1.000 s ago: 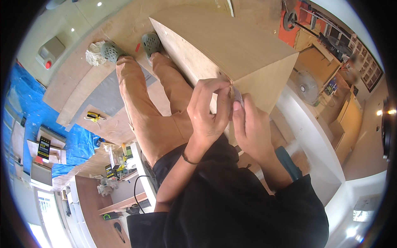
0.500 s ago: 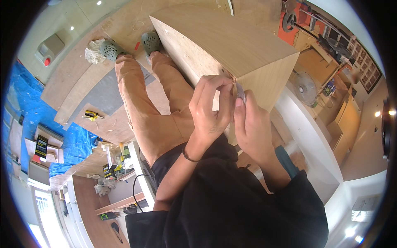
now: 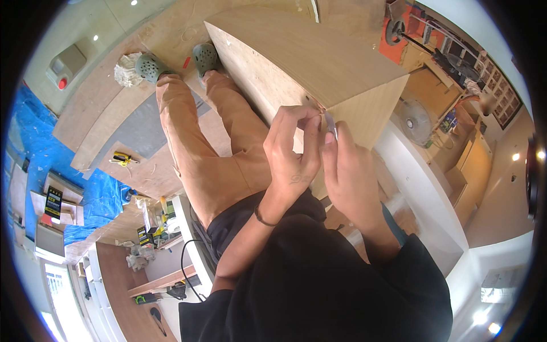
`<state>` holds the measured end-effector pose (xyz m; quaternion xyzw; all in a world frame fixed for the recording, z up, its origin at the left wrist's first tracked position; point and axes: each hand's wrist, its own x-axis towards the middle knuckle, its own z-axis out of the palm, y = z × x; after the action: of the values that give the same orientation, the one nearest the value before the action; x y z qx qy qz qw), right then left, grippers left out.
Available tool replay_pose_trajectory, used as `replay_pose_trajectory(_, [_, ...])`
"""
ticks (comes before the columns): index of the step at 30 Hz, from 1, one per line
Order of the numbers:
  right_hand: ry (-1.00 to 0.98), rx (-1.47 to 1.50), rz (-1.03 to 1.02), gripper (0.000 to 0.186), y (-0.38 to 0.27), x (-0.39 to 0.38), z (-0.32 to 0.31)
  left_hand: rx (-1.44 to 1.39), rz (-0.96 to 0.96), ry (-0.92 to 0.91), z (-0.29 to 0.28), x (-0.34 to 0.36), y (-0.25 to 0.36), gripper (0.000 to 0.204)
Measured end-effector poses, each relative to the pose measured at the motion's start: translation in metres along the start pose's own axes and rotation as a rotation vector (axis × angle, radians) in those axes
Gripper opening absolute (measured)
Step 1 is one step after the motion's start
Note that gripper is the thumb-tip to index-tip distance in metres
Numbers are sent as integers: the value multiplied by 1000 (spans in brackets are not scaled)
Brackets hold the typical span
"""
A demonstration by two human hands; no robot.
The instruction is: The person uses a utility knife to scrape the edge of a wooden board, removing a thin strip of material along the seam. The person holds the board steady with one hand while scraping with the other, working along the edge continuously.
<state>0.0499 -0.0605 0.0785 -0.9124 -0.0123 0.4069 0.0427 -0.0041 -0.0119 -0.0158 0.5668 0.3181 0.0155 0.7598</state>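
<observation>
My right hand [image 3: 347, 171] grips a thin, flat metal blade [image 3: 331, 123] between thumb and fingers, its tip pointing up at the corner of a wood-veneered box [image 3: 319, 54]. Close beside it, my left hand [image 3: 293, 145] pinches thumb and fingertips together at that same corner. Whatever is between those left fingertips is too small to make out. Reddish-brown, rough material shows along the box edge just above my fingertips. The box's veneered top and end face meet near the blade, and a paler bare side faces my legs.
Yellow-handled pliers [image 3: 122, 158] lie on the wooden boards left of my legs. A white jug with a red cap [image 3: 66, 65] stands at the far left, above a blue sheet [image 3: 40, 134]. A fan [image 3: 415, 121] is at the right, beyond a curved white panel [image 3: 424, 182].
The blade has turned slightly in my right hand, near the corner. My left hand keeps its pinch there. The whole view has shifted a little.
</observation>
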Motion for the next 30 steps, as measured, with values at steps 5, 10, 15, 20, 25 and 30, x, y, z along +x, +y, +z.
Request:
replay_pose_trajectory(5, [-44,-17,15,16,1,6,-1,-60,-64,-28,0,-6,-4,7])
replay_pose_trajectory(10, [-37,-65,1,15,-4,8,-5,-54,-77,-50,-2,-10,-5,13])
replay_pose_trajectory(15, [54,233,-4,16,19,-8,0,210,284,-241,-18,15,-3,18])
replay_pose_trajectory(20, [101,356,20,18,27,-16,12,212,394,-382,-28,28,-13,23])
replay_pose_trajectory(25, [96,260,-42,16,32,-13,20,278,435,-339,-25,27,-14,21])
replay_pose_trajectory(30, [143,189,-143,17,31,-6,21,242,484,-280,-21,26,-20,18])
